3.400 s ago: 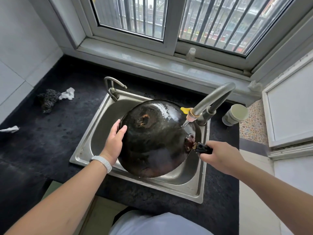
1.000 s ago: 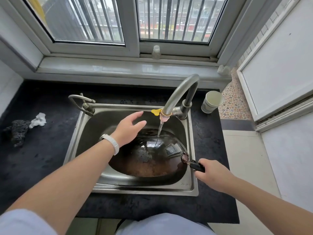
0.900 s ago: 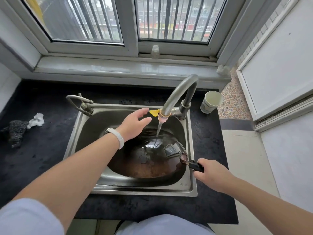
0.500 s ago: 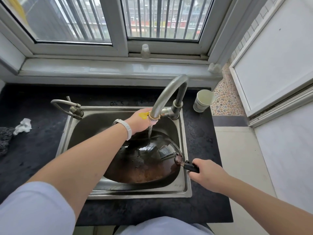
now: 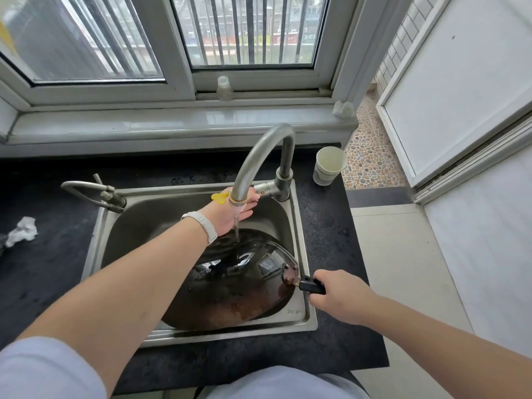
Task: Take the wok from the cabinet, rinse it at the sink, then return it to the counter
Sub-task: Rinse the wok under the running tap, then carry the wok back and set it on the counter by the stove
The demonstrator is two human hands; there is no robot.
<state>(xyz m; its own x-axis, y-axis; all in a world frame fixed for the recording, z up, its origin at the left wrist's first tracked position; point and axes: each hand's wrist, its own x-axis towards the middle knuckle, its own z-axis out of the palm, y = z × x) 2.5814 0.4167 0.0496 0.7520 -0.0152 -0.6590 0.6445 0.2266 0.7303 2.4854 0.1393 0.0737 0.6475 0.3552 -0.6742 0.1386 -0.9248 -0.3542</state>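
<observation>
A dark wok (image 5: 230,289) with a rusty brown patch lies tilted in the steel sink (image 5: 302,323). My right hand (image 5: 339,295) is closed around its black handle (image 5: 312,286) at the sink's right rim. A thin stream of water (image 5: 236,228) falls from the curved faucet (image 5: 259,151) onto the wok's far side. My left hand (image 5: 230,211), with a white wristband, reaches behind the spout; its fingers are spread, with the tips at the faucet's side lever (image 5: 263,190). The spout hides part of that hand.
A paper cup (image 5: 328,165) stands on the black counter (image 5: 43,269) right of the faucet. A smaller tap (image 5: 95,191) sits at the sink's left corner. Crumpled tissue (image 5: 21,230) lies at far left. A small bottle (image 5: 224,87) stands on the window sill.
The wok went from raised and tilted to lying in the sink. My left hand left its rim and reached forward to the faucet's lever. My right hand kept hold of the handle.
</observation>
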